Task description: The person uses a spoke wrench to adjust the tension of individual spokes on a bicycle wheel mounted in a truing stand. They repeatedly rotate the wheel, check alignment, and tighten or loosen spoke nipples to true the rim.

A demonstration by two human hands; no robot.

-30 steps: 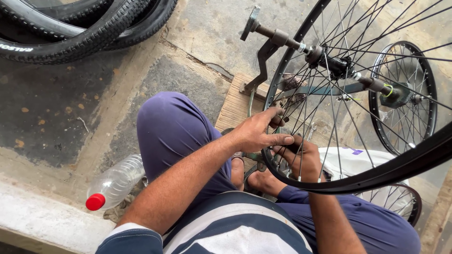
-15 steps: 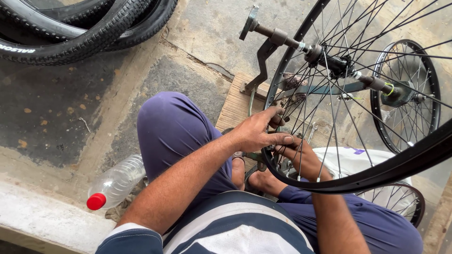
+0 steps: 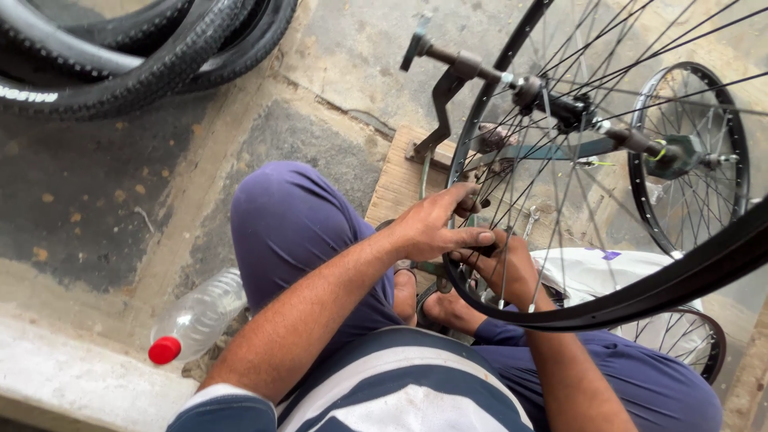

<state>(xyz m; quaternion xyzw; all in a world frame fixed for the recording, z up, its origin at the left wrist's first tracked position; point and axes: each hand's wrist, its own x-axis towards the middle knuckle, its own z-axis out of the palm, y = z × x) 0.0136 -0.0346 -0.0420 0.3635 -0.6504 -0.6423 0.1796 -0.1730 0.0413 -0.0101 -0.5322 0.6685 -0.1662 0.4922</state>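
A large black bicycle wheel rim point(image 3: 672, 284) with thin spokes stands upright in a metal truing stand point(image 3: 448, 88) in front of me. My left hand point(image 3: 436, 224) grips the near edge of the rim, fingers curled over it. Behind the spokes my right hand point(image 3: 504, 268) is closed at the rim near the same spot; what it pinches is hidden by the left hand's fingers. The wheel's hub and axle point(image 3: 560, 104) sit on the stand's arms. I sit with my knees bent, in purple trousers point(image 3: 288, 232).
Black knobby tyres point(image 3: 136, 56) lie at the top left. A clear plastic bottle with a red cap point(image 3: 196, 320) rests by my left thigh. A smaller spoked wheel point(image 3: 692, 160) stands at the right, another point(image 3: 688, 340) lower right beside white plastic point(image 3: 596, 272). A wooden board point(image 3: 400, 180) holds the stand.
Both hands stay on the rim at the same spot. The view has shifted slightly; the left hand's fingers have settled a little along the rim.
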